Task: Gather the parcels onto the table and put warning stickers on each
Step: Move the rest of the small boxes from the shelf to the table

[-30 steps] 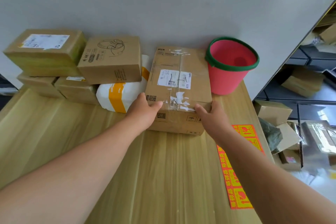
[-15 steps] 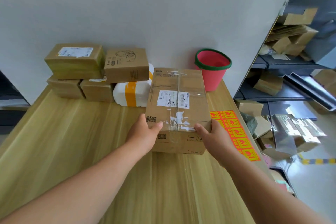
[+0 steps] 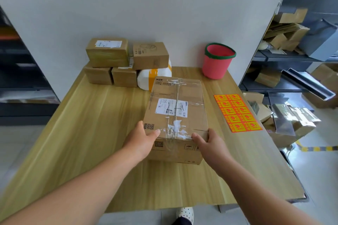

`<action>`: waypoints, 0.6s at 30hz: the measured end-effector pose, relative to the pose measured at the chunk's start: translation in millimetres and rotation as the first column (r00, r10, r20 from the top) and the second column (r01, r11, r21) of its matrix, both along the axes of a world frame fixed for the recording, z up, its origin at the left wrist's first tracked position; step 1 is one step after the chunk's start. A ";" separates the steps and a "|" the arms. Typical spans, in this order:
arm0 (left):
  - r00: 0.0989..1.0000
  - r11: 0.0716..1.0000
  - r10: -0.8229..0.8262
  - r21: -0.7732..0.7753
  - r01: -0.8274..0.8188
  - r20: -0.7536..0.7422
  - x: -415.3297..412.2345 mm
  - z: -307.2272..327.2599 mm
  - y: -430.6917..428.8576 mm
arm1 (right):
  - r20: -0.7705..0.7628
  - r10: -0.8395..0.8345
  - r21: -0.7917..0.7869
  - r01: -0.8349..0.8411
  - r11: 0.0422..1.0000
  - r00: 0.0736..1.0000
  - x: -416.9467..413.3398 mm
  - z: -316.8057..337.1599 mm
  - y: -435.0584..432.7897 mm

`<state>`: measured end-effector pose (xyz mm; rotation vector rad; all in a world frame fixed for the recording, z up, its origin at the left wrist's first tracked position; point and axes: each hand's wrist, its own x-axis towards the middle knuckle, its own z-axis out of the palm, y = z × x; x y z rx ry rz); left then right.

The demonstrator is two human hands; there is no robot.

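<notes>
A long taped cardboard parcel with a white shipping label lies on the wooden table. My left hand grips its near left corner, thumb on top. My right hand grips the near right corner the same way. A sheet of orange and yellow warning stickers lies flat to the right of the parcel. At the back left stands a stack of several brown boxes with a white padded parcel banded in orange.
A red bucket with a green rim stands at the back right against a white partition. Shelves with more boxes and loose packaging fill the floor to the right. A dark rack stands on the left.
The parcel has slid toward me, away from the stack and the bucket, both hands still holding its near corners. My head has pulled back, so more of the table shows.
</notes>
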<state>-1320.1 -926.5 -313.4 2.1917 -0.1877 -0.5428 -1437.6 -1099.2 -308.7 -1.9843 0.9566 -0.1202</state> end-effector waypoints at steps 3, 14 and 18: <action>1.000 1.000 0.027 0.012 -0.027 -0.006 -7.3 -5.2 22.8 | -0.022 0.034 0.011 -0.034 0.999 0.999 -3.2 -8.8 21.3; 0.996 0.985 0.086 0.150 -0.085 -0.005 -33.4 -25.5 50.6 | -0.073 0.170 -0.003 -0.171 0.985 0.983 14.3 -38.3 20.2; 0.996 0.995 -0.029 0.092 0.036 -0.082 -31.3 -30.9 41.1 | -0.197 0.037 -0.297 -0.096 0.950 0.980 32.6 -32.9 3.8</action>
